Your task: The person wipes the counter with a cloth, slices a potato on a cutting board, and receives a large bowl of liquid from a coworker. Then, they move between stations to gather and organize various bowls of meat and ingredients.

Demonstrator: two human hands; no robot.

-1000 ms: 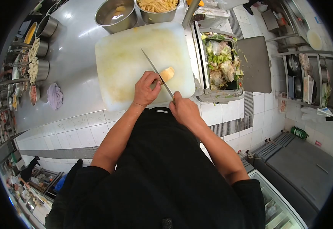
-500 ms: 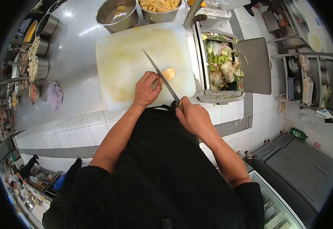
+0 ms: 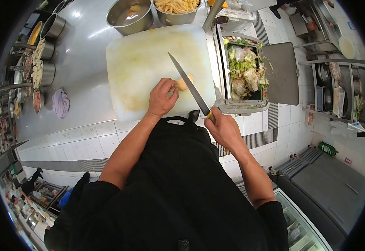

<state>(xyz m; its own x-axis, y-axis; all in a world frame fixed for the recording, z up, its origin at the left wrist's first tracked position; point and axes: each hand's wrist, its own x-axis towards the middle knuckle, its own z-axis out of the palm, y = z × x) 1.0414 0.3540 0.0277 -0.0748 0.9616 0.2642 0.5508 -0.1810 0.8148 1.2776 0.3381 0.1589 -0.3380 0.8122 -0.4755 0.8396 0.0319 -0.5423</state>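
Observation:
My right hand (image 3: 224, 130) is closed around the handle of a long kitchen knife (image 3: 193, 88). Its blade slants up and left over the cutting board (image 3: 136, 58), crossing a pale yellow-tan vegetable piece (image 3: 182, 85) and hiding part of it. At the left end of that piece, the bent fingertips of my left hand (image 3: 162, 99) hold it against the board, thumb tucked close. The piece is small and rounded; its exact kind is unclear.
A steel pot of water with pale pieces (image 3: 130, 19) and a pot of pale strips (image 3: 176, 16) stand behind the board. Right of it is a bin of vegetable scraps (image 3: 245, 71). A lilac cloth (image 3: 60, 103) lies left, near several steel containers.
The knife and my right hand have shifted right, the blade now crossing the piece farther right. My left hand stays at the piece's left end.

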